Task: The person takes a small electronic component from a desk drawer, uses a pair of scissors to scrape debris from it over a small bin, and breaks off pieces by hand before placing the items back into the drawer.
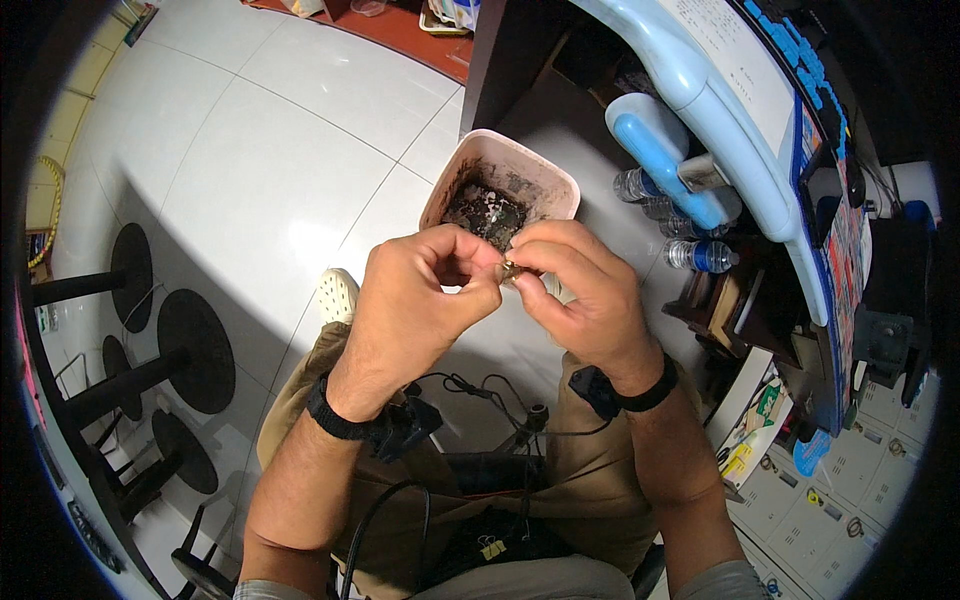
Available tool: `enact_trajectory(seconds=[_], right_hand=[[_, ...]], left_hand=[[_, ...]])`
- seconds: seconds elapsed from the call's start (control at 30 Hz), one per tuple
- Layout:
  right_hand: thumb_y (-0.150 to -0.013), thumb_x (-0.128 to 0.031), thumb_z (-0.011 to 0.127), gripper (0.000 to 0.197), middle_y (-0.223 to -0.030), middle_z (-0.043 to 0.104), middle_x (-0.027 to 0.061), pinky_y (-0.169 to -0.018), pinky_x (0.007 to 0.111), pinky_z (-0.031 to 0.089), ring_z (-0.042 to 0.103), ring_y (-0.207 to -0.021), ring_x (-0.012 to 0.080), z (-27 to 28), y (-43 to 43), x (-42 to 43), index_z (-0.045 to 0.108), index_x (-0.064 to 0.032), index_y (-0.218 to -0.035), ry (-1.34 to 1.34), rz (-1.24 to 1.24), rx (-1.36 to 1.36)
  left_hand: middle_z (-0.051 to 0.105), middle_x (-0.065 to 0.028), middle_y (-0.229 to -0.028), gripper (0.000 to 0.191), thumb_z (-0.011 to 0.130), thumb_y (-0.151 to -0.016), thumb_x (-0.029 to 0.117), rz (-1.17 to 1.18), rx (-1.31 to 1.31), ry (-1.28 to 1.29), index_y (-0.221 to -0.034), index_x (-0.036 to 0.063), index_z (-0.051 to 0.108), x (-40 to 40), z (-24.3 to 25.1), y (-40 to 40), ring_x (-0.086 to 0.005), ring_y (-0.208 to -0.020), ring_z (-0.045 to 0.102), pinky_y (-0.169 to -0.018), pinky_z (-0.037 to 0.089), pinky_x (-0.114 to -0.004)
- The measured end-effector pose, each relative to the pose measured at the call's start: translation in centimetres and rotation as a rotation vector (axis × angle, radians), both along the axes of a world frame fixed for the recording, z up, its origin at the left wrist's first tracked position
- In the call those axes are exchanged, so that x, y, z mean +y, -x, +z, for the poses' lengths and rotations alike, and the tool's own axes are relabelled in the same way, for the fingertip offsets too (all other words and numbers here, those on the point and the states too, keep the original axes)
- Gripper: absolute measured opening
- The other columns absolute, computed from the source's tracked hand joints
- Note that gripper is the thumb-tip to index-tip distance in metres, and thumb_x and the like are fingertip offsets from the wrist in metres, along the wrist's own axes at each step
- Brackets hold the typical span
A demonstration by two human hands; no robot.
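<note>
A small brownish, shiny object (511, 271) is pinched between the fingertips of both hands; its kind cannot be told. My left hand (429, 300) holds it from the left with thumb and forefinger. From the right, my right hand (581, 289) grips it with thumb and fingers. Both hands are above the near rim of a pink plastic waste bin (555, 161), which stands on the floor with dark, dirty scraps (487, 210) at its bottom. The fingers hide part of the object and of the bin's near edge.
Plastic water bottles (697, 256) stand right of the bin, below a light blue desk edge (750, 150). An open drawer (757, 420) with small items is at the right. Black round stool or table bases (196, 351) are at the left. Black cables (480, 386) hang between the knees.
</note>
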State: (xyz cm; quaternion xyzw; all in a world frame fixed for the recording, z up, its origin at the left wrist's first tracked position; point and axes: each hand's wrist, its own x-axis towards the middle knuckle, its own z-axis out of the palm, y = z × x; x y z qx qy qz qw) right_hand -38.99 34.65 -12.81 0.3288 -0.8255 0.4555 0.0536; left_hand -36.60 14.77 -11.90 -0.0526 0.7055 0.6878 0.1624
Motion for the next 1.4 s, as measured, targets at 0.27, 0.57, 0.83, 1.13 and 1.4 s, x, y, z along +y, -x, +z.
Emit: enact_trajectory(seconds=[0.27,0.57,0.83,1.13,1.4], right_hand=[[-0.08,0.007,0.07,0.026,-0.104,0.064,0.0125,-0.078,0.035,0.057,0.068,-0.09,0.0255,-0.1,-0.3,-0.2,0.064,-0.0006,-0.105,-0.032,0.01,-0.023],[-0.082,0.01,0.068,0.025,-0.102,0.064,0.0097,-0.07,0.026,0.055,0.066,-0.081,0.013,-0.6,-0.3,-0.3,0.061,0.0017,-0.105,0.101,0.027,-0.248],[-0.089,0.006,0.068,0.017,-0.096,0.064,0.0032,-0.065,0.022,0.051,0.061,-0.077,0.0055,-1.4,-0.4,0.2,0.06,0.0037,-0.104,0.434,0.091,-0.777],[-0.096,-0.006,0.066,0.015,-0.082,0.065,0.0025,-0.058,0.021,0.049,0.061,-0.068,0.0063,-0.3,0.0,1.5,0.062,0.0019,-0.108,0.434,0.01,-1.211],[-0.098,-0.007,0.062,0.019,-0.097,0.066,0.0053,-0.068,0.025,0.052,0.062,-0.079,0.0094,-0.5,0.4,2.2,0.061,0.0022,-0.114,0.739,0.049,-1.155]], left_hand=[[0.065,0.0008,-0.076,0.004,0.069,-0.087,0.002,0.02,0.057,0.047,-0.087,-0.0019,0.069,0.2,-0.2,-0.1,-0.0037,-0.073,0.058,-0.066,0.051,-0.022],[0.063,0.0016,-0.074,0.003,0.068,-0.086,0.001,-0.037,0.13,0.032,-0.084,-0.0007,0.066,-0.2,-1.3,0.3,-0.0041,-0.072,0.055,-0.064,0.048,-0.023],[0.063,0.0028,-0.078,0.003,0.065,-0.088,0.001,-0.157,-0.079,-0.047,-0.087,-0.0008,0.067,-1.0,-1.3,0.8,-0.004,-0.074,0.055,-0.066,0.046,-0.021],[0.068,-0.0015,-0.085,0.008,0.066,-0.095,0.007,-0.114,-0.061,-0.051,-0.095,-0.0011,0.067,-0.4,-0.7,0.3,-0.0073,-0.08,0.062,-0.074,0.052,-0.023],[0.066,-0.0001,-0.089,0.007,0.067,-0.097,0.008,-0.103,0.114,0.017,-0.099,0.0014,0.065,0.1,-0.4,0.0,-0.0061,-0.081,0.06,-0.076,0.051,-0.023]])
